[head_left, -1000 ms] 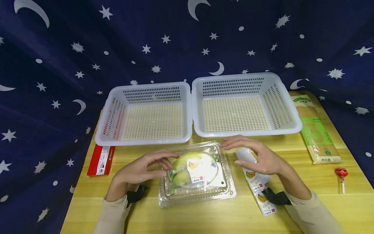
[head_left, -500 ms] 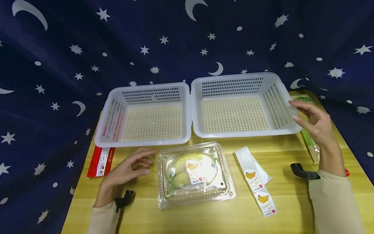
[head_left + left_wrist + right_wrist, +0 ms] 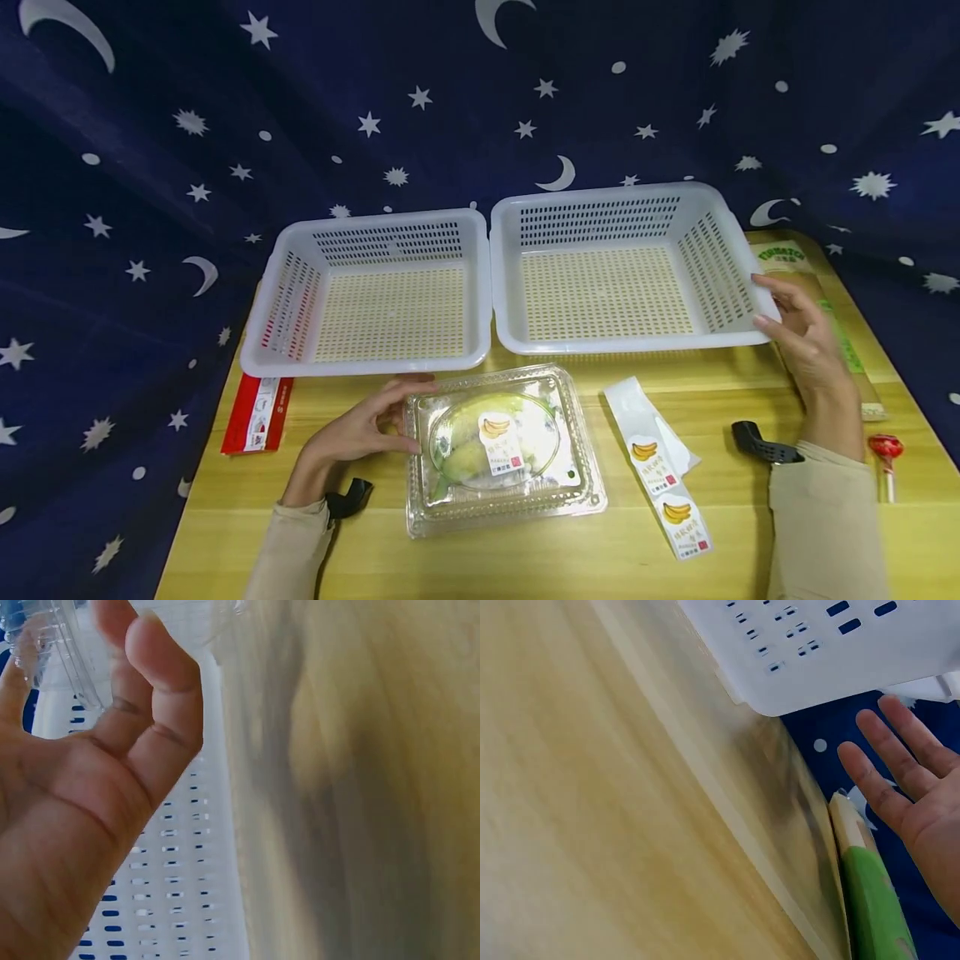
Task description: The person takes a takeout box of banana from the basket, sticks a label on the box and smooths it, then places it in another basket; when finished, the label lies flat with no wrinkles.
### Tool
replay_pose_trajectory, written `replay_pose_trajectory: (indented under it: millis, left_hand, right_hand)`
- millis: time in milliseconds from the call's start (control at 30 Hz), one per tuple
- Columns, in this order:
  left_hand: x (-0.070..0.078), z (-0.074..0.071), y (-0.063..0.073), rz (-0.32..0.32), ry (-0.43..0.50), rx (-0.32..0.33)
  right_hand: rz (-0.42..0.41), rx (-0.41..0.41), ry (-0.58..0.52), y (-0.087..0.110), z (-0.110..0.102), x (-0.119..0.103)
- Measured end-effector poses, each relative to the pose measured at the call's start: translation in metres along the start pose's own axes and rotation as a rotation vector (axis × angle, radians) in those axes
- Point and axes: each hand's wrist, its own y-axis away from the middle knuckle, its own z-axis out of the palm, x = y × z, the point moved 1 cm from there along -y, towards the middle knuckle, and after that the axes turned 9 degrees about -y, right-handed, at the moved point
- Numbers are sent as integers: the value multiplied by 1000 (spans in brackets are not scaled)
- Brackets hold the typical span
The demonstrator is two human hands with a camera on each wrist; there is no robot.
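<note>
A clear plastic clamshell box (image 3: 577, 492) lies on the table, with yellow-green fruit inside and a banana label (image 3: 501, 442) on its lid. My left hand (image 3: 363, 429) holds the box's left side, thumb at the lid's edge and curled fingers near the back left corner. The left wrist view shows the box's rim between thumb and fingers. My right hand (image 3: 813, 346) is at the right end of the white slotted basket (image 3: 600, 343), thumb and forefinger at its rim. Several other fingers (image 3: 877, 784) extend straight in the right wrist view.
A second white basket (image 3: 367, 365) stands left of the first. Banana stickers on a strip (image 3: 660, 479) lie right of the box. A red packet (image 3: 258, 412) sits at left; a green-and-tan noodle packet (image 3: 847, 333) and a red lollipop (image 3: 887, 448) are at right.
My right hand has moved from above the box to the right basket's rim. My left hand drew back left, then came in again to the box's left edge.
</note>
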Motion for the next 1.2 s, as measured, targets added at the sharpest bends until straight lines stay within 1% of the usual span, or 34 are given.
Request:
replay_pose_trajectory:
  millis: [67,167,267,333,433,500,533,567,667,767,867,967,1067,1100,1200]
  left_hand:
    - [0,1,-1,13,1,-19]
    - [0,2,-3,14,11,-44]
    - [-2,2,-4,32,6,-47]
    - [-2,2,-4,48,38,-53]
    - [0,3,-4,56,92,-66]
    - [1,4,-4,57,142,-77]
    - [2,5,-4,67,152,-79]
    - [3,5,-4,65,166,-82]
    - [4,8,-6,98,211,-82]
    - [5,11,-8,121,232,-74]
    - [8,13,-11,149,205,-62]
    - [15,12,-12,187,190,-59]
    - [24,5,-13,215,161,-49]
    - [28,2,-13,219,157,-52]
    - [38,-7,-14,248,103,-59]
  right_hand:
    - [10,-2,-28,0,1,3]
    - [20,18,-39,0,2,5]
    - [32,33,-47,1,0,7]
    - [41,36,-62,2,-2,8]
    - [50,11,-107,3,-4,10]
    - [57,11,-99,3,-4,10]
    - [59,13,-93,4,-5,10]
    - [61,10,-101,3,-5,10]
    - [66,21,-87,3,-5,9]
    - [72,18,-82,4,-6,9]
    - [77,17,-77,3,-6,9]
    - [82,14,-76,3,-5,9]
    - [85,-13,-99,3,-6,8]
    - [85,-14,-98,3,-6,8]
    - [88,-6,-92,3,-6,9]
